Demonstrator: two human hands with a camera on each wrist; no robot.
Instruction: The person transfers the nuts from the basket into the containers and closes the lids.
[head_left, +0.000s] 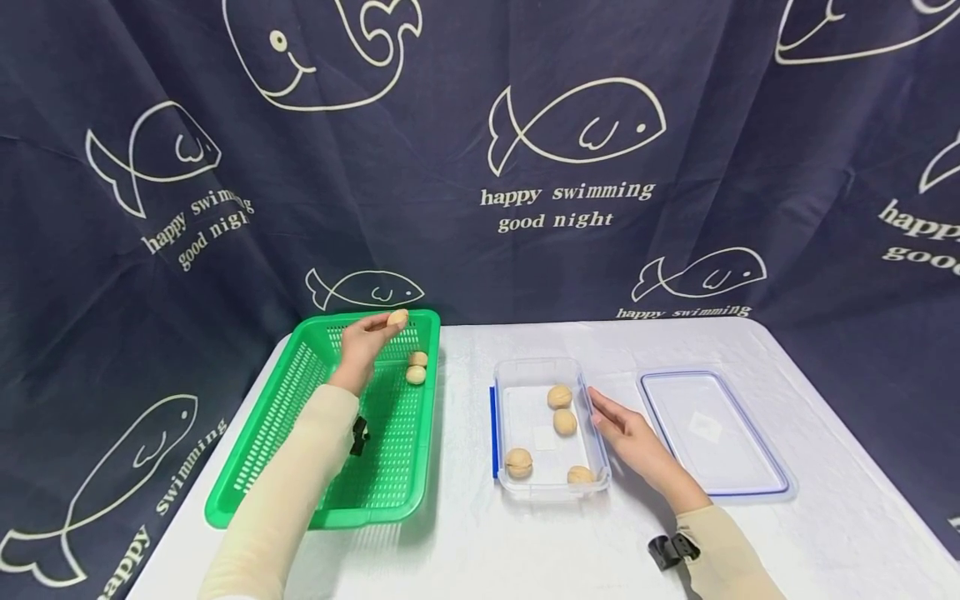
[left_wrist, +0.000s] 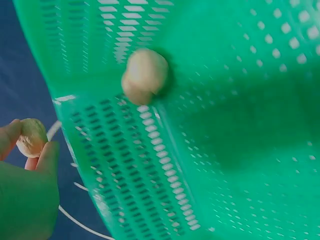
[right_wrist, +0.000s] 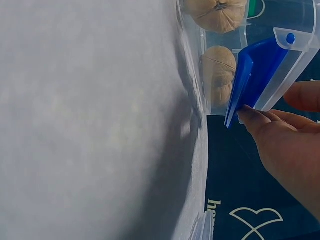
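My left hand (head_left: pixel 365 343) pinches a walnut (head_left: pixel 397 318) between thumb and fingers, over the back rim of the green basket (head_left: pixel 430 433). In the left wrist view the held walnut (left_wrist: pixel 33 137) shows just outside the basket's edge. Two more walnuts (head_left: pixel 416 375) lie together inside, near its right wall. My right hand (head_left: pixel 633 442) rests against the right side of a clear plastic container (head_left: pixel 551 492). There, in the right wrist view, the fingertips touch a blue latch flap (right_wrist: pixel 260 70). Several walnuts (head_left: pixel 565 422) sit in the container.
A clear lid (head_left: pixel 712 433) with a blue seal lies flat to the container's right. Another blue latch flap (head_left: pixel 494 433) hangs on the container's left side. All stand on a white-covered table (head_left: pixel 465 542). A dark printed curtain (head_left: pixel 450 233) hangs behind.
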